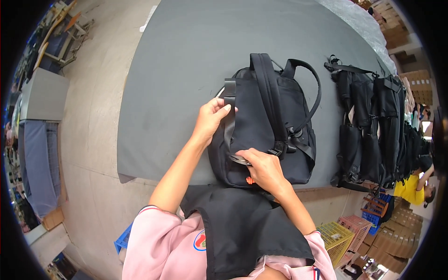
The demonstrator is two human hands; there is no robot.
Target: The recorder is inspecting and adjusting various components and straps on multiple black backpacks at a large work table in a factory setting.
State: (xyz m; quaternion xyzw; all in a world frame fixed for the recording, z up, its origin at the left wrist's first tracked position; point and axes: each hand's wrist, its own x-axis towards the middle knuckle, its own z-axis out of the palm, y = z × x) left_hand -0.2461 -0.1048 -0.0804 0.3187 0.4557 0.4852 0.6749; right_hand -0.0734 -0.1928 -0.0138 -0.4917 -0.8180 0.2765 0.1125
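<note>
A black backpack (249, 109) lies on the grey table in front of me, its shoulder straps (269, 93) on top. My left hand (209, 120) is closed at its left edge, thumb and fingers pinching a shiny black webbing strap (229, 128) that runs along that side. Near the bag's lower end, my right hand (264, 169) is closed around a small metal tool (239, 159) that looks like thread snips. Its metal part points left, close to the webbing's lower end. A bit of orange (250, 180) shows below the fingers; most of the tool is hidden in the hand.
More black backpacks (361, 107) lie in a row along the table's right side. Clear plastic sheeting (357, 18) covers the far right edge. Yellow (337, 237) and pink crates (357, 228) stand below right. A person in yellow (407, 190) is at far right.
</note>
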